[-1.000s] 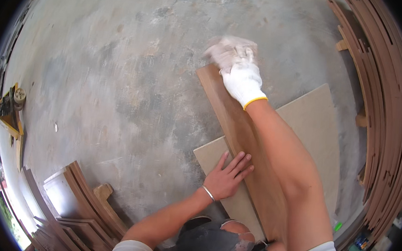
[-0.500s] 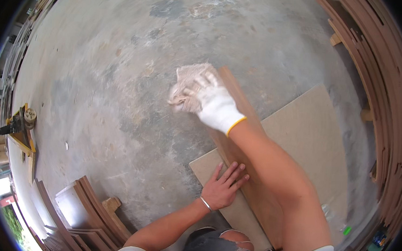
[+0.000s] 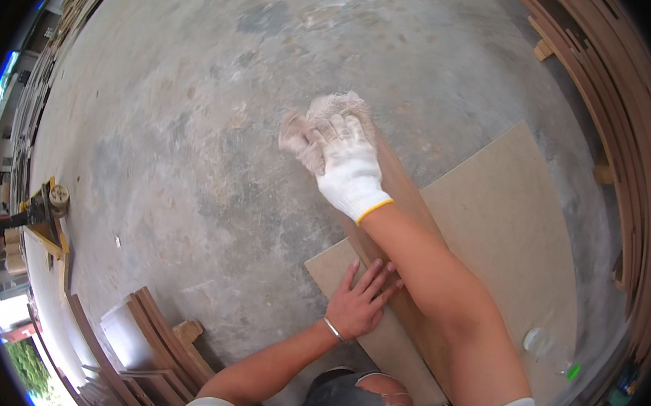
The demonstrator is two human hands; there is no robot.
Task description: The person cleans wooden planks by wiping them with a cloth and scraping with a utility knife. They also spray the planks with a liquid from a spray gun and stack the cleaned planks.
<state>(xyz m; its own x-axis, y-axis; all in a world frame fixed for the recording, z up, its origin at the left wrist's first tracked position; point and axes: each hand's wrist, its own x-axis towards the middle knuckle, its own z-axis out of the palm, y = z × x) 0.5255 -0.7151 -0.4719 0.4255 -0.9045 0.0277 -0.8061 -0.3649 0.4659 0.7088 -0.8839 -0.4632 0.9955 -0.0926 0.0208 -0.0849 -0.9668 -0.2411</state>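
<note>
Plank (image 3: 408, 209) lies mid-frame across a pale board (image 3: 504, 238); stacked wood (image 3: 631, 149) curves along the right. Gloved right hand (image 3: 347, 163) clutches a rag (image 3: 312, 127); left hand (image 3: 360, 300) presses flat, fingers spread.

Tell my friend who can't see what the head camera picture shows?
A gloved right hand presses a pale rag on a long brown wooden plank. The bare left hand steadies the plank, which lies over a tan board on a concrete floor.

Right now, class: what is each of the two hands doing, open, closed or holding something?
Left hand: bare, open, fingers spread flat on the beige board.
Right hand: gloved, closed on a rag over the wooden plank.
</note>
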